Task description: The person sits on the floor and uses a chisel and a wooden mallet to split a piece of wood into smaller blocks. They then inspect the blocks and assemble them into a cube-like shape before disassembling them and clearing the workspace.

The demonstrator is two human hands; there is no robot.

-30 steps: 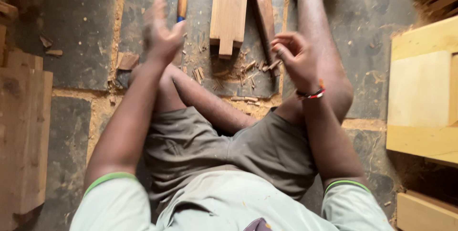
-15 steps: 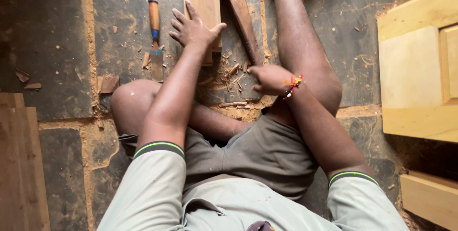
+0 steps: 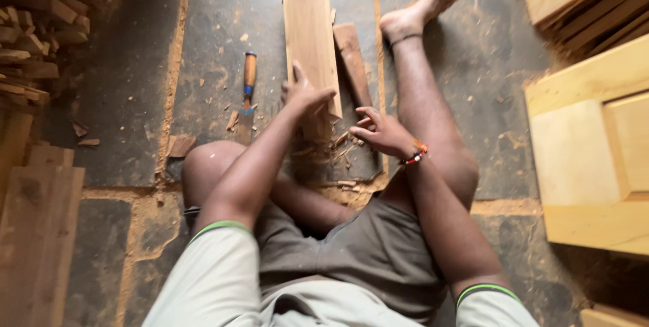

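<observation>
I sit on the stone floor with one leg folded and the other stretched forward. My left hand rests on the near end of a flat wooden plank that lies lengthwise ahead of me. My right hand, with a beaded band at the wrist, hovers with loosely curled fingers just right of that end, over wood chips; it holds nothing that I can see. A smaller dark strip of wood lies against the plank's right side. A chisel with an orange and blue handle lies on the floor left of the plank.
Stacked wood offcuts fill the upper left. Boards lie along the left edge. A pale wooden panel door lies at the right, more timber above it. Sawdust and shavings line the floor joints.
My left hand has come down from the air onto the plank's near end. My right hand has opened slightly beside it. The view has shifted so that my outstretched foot shows.
</observation>
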